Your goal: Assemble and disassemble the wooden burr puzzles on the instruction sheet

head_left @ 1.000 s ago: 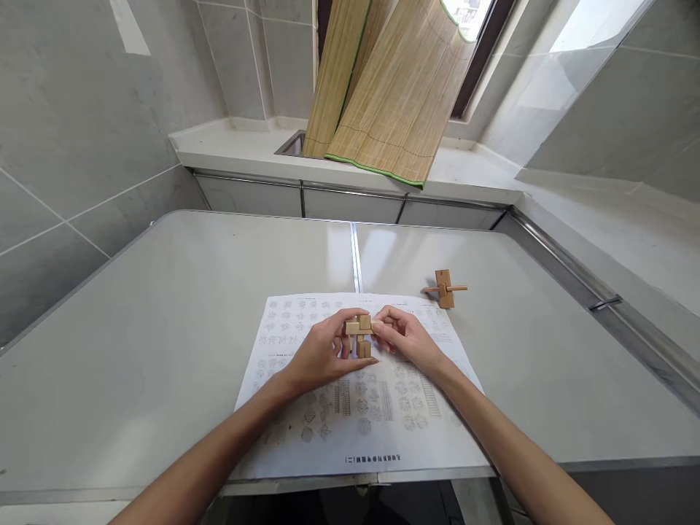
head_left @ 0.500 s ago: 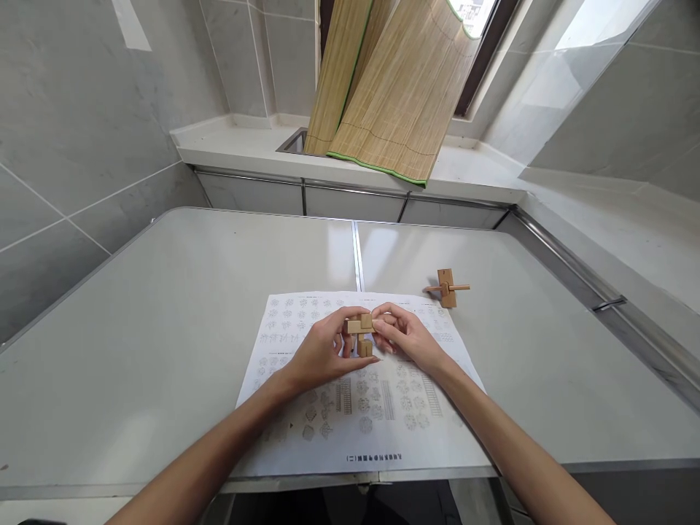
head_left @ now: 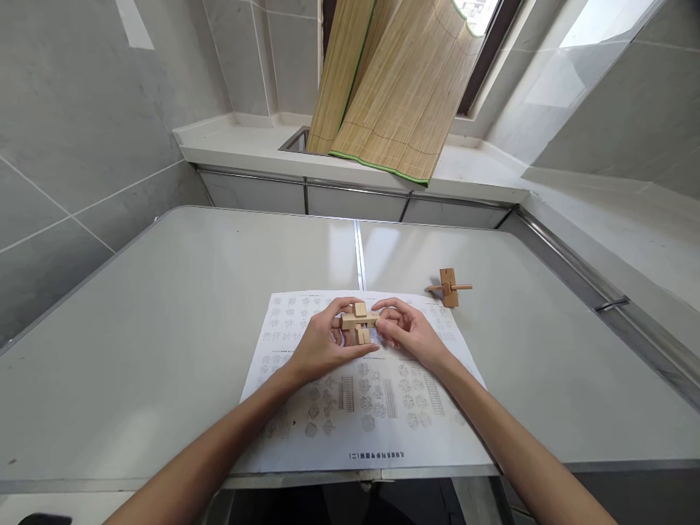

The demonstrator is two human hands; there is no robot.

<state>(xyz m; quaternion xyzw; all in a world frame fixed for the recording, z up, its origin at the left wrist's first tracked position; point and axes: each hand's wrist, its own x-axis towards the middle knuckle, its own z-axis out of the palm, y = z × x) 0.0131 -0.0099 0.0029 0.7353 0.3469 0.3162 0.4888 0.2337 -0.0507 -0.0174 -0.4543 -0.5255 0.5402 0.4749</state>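
Note:
A small wooden interlocking puzzle (head_left: 359, 319) of light blocks is held just above a printed sheet (head_left: 377, 437). My left hand (head_left: 322, 339) is closed around its left side, with the thumb below and the fingers behind the top block. The fingertips of my right hand (head_left: 407, 332) pinch the right end of its crosswise bar. The sheet, covered in small diagrams, lies under both hands and is partly hidden by them.
Beyond the sheet's upper right corner lies another wooden piece (head_left: 449, 286), a flat plate crossed by a thin stick. The white table (head_left: 164, 313) has a centre seam. A bamboo mat (head_left: 394, 95) hangs over the back ledge.
The wooden puzzle has been tilted and shifted slightly away, and its crosswise bar now reaches further right between the hands. Both hands still grip it.

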